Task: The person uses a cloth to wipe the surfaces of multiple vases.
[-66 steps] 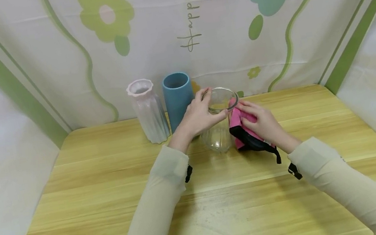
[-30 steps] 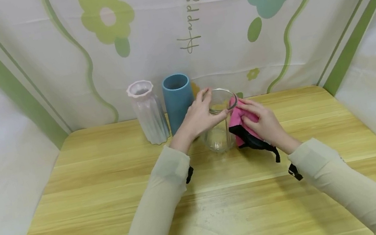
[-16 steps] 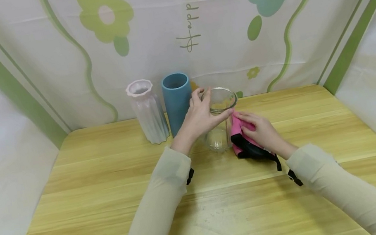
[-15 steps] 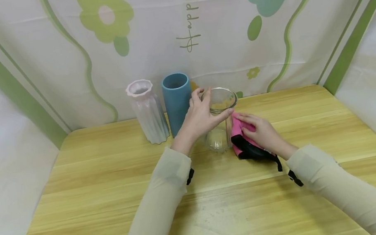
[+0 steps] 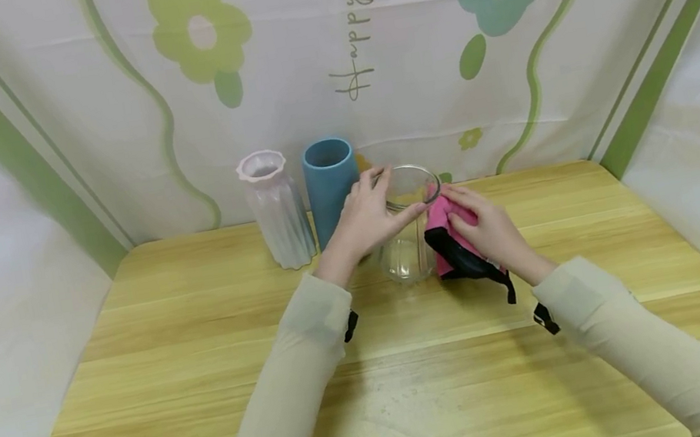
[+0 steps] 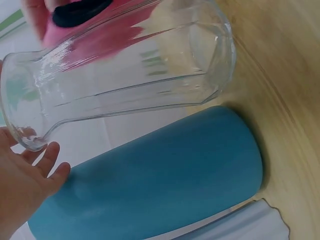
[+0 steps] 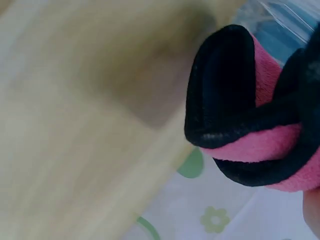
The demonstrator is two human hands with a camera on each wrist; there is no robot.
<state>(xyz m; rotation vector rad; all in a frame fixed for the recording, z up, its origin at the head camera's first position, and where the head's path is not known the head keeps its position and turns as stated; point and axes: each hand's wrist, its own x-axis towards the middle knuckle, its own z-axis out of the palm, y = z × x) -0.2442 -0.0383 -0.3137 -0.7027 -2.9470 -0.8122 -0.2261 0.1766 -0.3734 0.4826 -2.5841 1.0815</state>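
A clear glass vase (image 5: pixel 408 259) stands upright on the wooden table. My left hand (image 5: pixel 366 219) holds it at the neck, thumb on the near side and fingers at the far side of the rim. In the left wrist view the glass vase (image 6: pixel 145 75) shows flat facets, with the left hand (image 6: pixel 25 180) at its mouth. My right hand (image 5: pixel 488 225) grips a bunched pink cloth with black edging (image 5: pixel 445 221) against the vase's right side, just below the rim. Folds of the pink cloth (image 7: pixel 270 145) fill the right wrist view's right side.
A blue cylindrical vase (image 5: pixel 332 190) stands just left of the glass one, partly behind the left hand. Left of it is a fluted pale pink and white vase (image 5: pixel 279 215). A flower-printed curtain (image 5: pixel 408 68) hangs along the back edge of the wooden table (image 5: pixel 213 399).
The right hand with the pink cloth has gone down the glass vase's side and come back up near the rim. The left hand has kept its hold, shifting only slightly.
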